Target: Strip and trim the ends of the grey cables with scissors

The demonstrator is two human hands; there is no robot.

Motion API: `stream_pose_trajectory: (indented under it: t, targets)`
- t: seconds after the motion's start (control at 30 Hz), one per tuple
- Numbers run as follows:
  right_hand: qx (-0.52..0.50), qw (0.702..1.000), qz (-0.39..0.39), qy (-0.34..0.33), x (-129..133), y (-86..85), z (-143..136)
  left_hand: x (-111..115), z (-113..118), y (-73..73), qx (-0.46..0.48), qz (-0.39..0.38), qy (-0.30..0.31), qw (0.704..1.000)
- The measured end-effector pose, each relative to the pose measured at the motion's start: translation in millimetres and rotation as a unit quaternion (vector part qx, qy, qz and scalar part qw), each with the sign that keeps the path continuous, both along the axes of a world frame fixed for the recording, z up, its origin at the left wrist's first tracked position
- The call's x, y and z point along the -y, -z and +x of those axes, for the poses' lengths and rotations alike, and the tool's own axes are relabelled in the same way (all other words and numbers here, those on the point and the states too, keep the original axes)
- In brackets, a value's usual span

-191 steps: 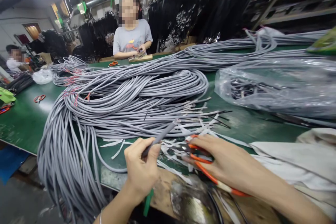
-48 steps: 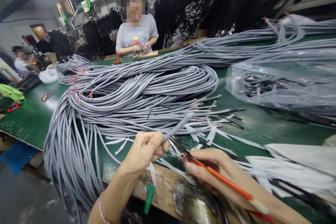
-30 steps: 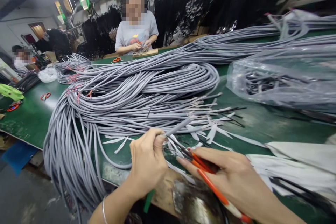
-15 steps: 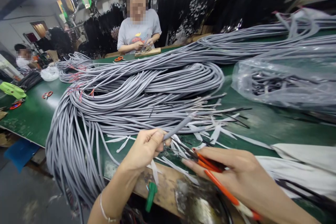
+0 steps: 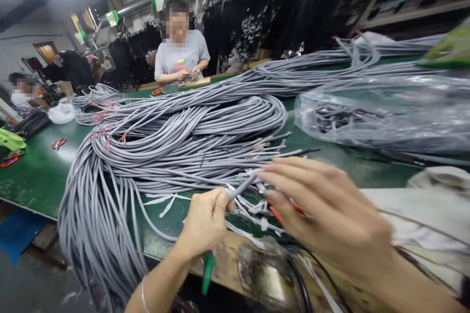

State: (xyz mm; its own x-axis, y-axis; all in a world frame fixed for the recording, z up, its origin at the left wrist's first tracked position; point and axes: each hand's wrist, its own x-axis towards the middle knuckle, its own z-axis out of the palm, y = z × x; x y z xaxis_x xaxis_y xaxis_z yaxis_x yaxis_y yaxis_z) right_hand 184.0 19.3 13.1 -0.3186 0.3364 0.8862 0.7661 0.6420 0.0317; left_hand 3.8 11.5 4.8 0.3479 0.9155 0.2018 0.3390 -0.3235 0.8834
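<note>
A grey cable (image 5: 243, 187) is pinched in my left hand (image 5: 207, 217), its end pointing up and to the right. My right hand (image 5: 326, 205) is at that end, its blurred fingertips against or just beside the tip; I cannot tell which. Orange-handled pliers (image 5: 274, 212) sit in the same hand, mostly hidden behind the thumb and palm. Behind my hands lies a big bundle of grey cables (image 5: 183, 132), with stripped ends and white strips to the right and reddish wires at the left.
A clear plastic bag (image 5: 367, 117) with dark parts lies right on the green table (image 5: 36, 181). White cloth (image 5: 414, 205) rests nearer me. Scissors (image 5: 58, 143) lie at left. A green handle (image 5: 208, 274) sticks out at the front edge. A co-worker (image 5: 181, 56) sits across.
My right hand has come up and left to the cable's end, fingers straightened, and the pliers are now mostly hidden. My left hand still pinches the cable. The view has shifted slightly.
</note>
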Motion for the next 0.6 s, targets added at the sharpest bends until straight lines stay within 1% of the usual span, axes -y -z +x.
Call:
stream_pose_trajectory:
  t: [0.03,0.07,0.1,0.13,0.17,0.23,0.3,0.4,0.47,0.53,0.57,0.6]
  targets:
    - [0.036,0.999,0.018,-0.03,-2.7,-8.7,-9.4,1.5,-0.9,0.3,0.011,0.009,0.03,0.999]
    - [0.054,0.996,0.018,-0.066,-7.0,-14.3,-17.2,2.7,-2.2,0.9,0.031,0.014,0.06,0.998]
    - [0.044,0.994,-0.007,-0.102,-12.0,-16.8,-23.6,3.7,-3.7,1.9,0.056,0.016,0.084,0.995]
    - [0.018,0.989,-0.061,-0.135,-17.0,-16.2,-28.9,4.4,-5.1,3.1,0.08,0.013,0.1,0.992]
    - [-0.03,0.977,-0.132,-0.167,-21.0,-13.4,-33.7,4.9,-6.4,4.5,0.101,0.009,0.107,0.989]
    - [-0.122,0.931,-0.274,-0.21,-24.4,-3.7,-43.4,5.6,-8.0,7.1,0.124,0.001,0.11,0.986]
    - [-0.167,0.888,-0.362,-0.228,-21.1,6.0,-54.3,6.5,-8.5,8.7,0.138,0.0,0.112,0.984]
    - [-0.155,0.86,-0.419,-0.246,-12.5,13.1,-69.2,8.4,-9.1,8.0,0.167,0.005,0.113,0.979]
    - [-0.136,0.847,-0.446,-0.256,-12.0,11.8,-72.2,8.8,-10.5,5.1,0.176,0.005,0.113,0.978]
    - [-0.111,0.845,-0.456,-0.255,-17.9,5.6,-65.7,7.2,-11.9,0.6,0.16,-0.005,0.125,0.979]
    - [-0.102,0.845,-0.46,-0.254,-21.9,0.7,-58.8,5.6,-11.9,-1.7,0.135,-0.009,0.132,0.982]
    - [-0.083,0.854,-0.452,-0.243,-25.4,-5.2,-50.2,3.6,-11.2,-3.6,0.097,-0.008,0.132,0.986]
